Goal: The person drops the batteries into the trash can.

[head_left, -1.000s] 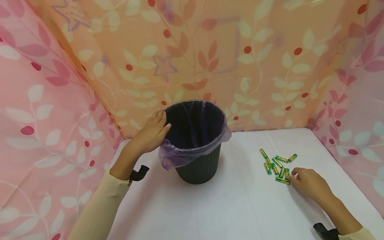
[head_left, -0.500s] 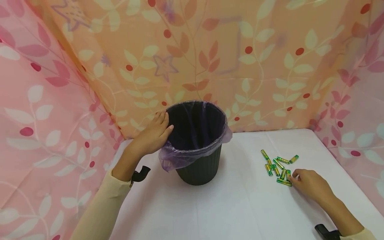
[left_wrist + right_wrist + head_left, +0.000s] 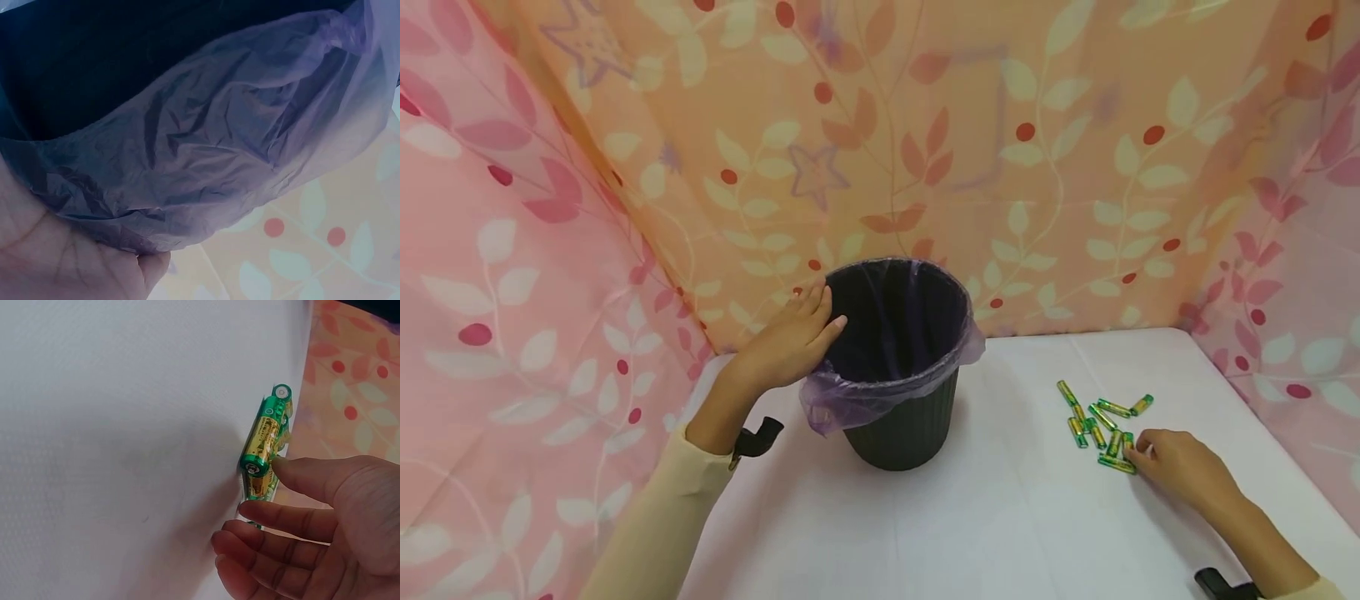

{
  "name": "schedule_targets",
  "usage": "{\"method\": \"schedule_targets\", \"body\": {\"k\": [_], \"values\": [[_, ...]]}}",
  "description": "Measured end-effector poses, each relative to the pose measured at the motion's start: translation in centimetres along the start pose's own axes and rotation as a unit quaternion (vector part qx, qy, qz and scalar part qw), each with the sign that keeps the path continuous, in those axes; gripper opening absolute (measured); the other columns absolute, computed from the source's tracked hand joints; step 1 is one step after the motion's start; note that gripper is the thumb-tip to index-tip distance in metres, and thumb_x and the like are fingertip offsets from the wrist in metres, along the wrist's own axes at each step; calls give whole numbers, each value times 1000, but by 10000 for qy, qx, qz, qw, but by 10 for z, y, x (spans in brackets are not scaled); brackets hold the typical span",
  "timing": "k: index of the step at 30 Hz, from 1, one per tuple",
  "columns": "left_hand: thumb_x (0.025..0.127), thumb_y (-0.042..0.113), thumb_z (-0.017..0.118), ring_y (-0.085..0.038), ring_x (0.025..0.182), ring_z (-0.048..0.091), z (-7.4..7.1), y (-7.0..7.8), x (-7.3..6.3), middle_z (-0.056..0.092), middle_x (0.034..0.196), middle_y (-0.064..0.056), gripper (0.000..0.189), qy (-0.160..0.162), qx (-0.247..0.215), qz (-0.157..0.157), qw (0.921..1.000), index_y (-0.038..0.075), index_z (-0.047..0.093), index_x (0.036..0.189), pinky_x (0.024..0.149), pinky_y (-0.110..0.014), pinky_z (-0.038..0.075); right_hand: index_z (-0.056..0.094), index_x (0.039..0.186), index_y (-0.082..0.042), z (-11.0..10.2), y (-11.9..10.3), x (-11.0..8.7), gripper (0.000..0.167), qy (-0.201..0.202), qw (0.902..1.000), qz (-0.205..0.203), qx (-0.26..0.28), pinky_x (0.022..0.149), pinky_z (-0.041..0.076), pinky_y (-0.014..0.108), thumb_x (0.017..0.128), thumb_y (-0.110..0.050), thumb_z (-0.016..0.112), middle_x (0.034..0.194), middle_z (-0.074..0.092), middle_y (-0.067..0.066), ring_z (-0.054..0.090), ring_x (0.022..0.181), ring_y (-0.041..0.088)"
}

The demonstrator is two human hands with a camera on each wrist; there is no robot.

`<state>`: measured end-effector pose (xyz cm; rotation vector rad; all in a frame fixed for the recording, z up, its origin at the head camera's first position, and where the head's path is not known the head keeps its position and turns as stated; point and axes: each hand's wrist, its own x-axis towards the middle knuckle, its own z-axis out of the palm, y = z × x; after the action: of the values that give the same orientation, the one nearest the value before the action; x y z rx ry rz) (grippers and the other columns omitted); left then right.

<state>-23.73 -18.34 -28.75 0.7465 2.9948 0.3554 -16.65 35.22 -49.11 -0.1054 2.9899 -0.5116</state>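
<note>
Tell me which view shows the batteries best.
The head view: the batteries lie spread out on the table, though small. The right wrist view is closer, but they overlap and the right hand hides parts; the left wrist view shows none.

Green-gold batteries [image 3: 1102, 417] scattered right of upright, purple-lined bin [image 3: 913, 433].

Along the back edge of the white table [image 3: 1000, 533] hangs an orange curtain [image 3: 970, 233] printed with pale leaves, red dots and faint purple stars. A pink leaf-patterned cloth [image 3: 550, 333] rises beside the table's left edge, and a paler pink cloth [image 3: 1311, 275] beyond its right edge, past the rounded back right corner.
</note>
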Motion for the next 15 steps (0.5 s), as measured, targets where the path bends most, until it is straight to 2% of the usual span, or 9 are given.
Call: {"method": "schedule_targets", "body": {"k": [7,15], "values": [[110,43,28,-29,156,-5,5,2,-1,0,168,-20,71,-21,99,-85,9999,-7,12,159,126,-47,3,69,87,-3,2,4,0,23,-61,10000,35,-15,56,47,42,91,-26,73,73,63,0,54,66,20],[110,41,29,-30,156,-5,4,3,0,0,168,-20,70,-5,114,-172,9998,-6,11,159,126,-48,5,66,81,-6,2,2,4,23,-58,10000,-40,-22,57,46,41,92,-25,73,71,61,-2,52,66,19]]}}
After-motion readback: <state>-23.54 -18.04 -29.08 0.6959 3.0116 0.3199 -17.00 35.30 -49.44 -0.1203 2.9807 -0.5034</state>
